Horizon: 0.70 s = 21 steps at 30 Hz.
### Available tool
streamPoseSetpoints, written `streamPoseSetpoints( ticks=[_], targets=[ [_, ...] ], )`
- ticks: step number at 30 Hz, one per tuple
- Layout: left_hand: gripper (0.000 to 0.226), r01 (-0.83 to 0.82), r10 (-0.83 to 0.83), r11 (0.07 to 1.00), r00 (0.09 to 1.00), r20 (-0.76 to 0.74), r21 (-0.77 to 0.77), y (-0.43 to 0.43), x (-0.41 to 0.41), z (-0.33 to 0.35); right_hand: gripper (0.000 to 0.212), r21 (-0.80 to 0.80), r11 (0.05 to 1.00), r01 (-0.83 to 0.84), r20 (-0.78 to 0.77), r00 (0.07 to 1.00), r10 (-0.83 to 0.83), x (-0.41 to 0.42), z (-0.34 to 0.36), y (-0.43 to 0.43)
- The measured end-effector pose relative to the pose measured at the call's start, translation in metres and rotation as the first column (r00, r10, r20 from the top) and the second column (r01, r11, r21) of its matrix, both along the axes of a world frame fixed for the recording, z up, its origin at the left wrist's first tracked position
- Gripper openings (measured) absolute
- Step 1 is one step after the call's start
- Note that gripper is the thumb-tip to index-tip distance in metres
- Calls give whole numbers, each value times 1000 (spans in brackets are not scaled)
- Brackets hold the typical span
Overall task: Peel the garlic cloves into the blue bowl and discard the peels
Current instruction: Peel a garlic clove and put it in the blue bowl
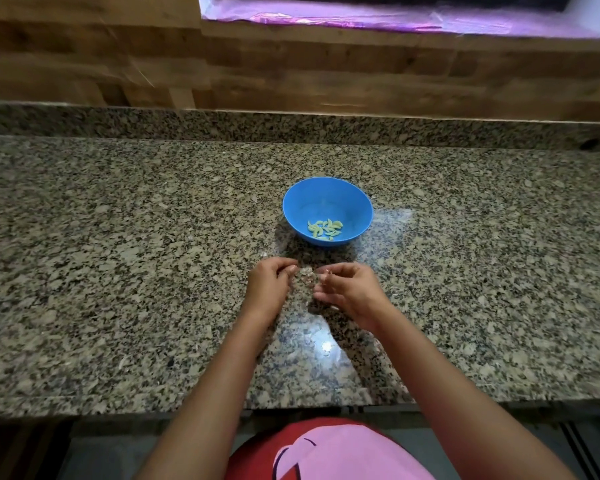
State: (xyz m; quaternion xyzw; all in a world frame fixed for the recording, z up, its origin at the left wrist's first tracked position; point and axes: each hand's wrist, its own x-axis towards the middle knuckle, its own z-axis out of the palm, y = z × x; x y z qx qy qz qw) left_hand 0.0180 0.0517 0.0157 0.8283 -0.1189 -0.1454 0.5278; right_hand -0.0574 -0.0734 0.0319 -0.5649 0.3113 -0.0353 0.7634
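A blue bowl (327,210) stands on the speckled granite counter (118,254), and several pale peeled garlic cloves (325,229) lie in its bottom. Just in front of it, my left hand (269,289) and my right hand (347,289) hover close together over the counter. Both have curled fingers, with fingertips drawn toward a small patch of thin, papery peels (306,274) between them. The peels blend into the stone pattern, so I cannot tell whether either hand actually pinches one.
The counter runs wide to both sides, with a raised granite ledge (291,124) and a wood-panelled wall (153,64) behind it. A window sill with purple film (378,19) sits at the top. The counter's front edge is near my body.
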Motion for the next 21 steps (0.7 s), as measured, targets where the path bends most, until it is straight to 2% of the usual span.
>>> streamPoseSetpoints(
  ticks=[2, 3, 7, 9, 12, 14, 17, 18, 21],
  targets=[
    [25, 8, -34, 987, 986, 165, 158, 1, -1, 0, 17, -122, 988, -92, -67, 994, 85, -4, 1, -5],
    [27, 2, -42, 980, 979, 198, 198, 1, -3, 0, 18, -166, 977, -131, -85, 989, 118, -6, 3, -7],
    [27, -58, -26, 965, 948, 317, 254, 5, -11, -5, 13, -201, 964, -172, -143, 979, 145, -12, 8, -15],
    [24, -32, -70, 965, 924, 377, 259, 5, -20, -12, 10, -368, 900, -231, -197, 966, 168, -13, 7, -17],
    [28, 138, -277, 933, 865, 419, 332, -2, -41, -29, 9, -597, 729, -335, -276, 939, 205, -12, 7, -19],
    [34, 195, -399, 880, 796, 454, 432, -3, -53, -36, 17, -730, 568, -381, -310, 925, 222, -10, 6, -22],
    [43, 149, -420, 867, 734, 534, 476, -1, -59, -42, 17, -860, 280, -426, -359, 896, 263, -12, 2, -24],
    [45, 135, -422, 859, 733, 534, 494, -1, -59, -41, 14, -874, 217, -434, -379, 890, 255, -13, 2, -25],
    [49, 120, -448, 821, 741, 500, 559, -1, -60, -39, 13, -897, 108, -428, -391, 884, 254, -16, 0, -27]
  ],
)
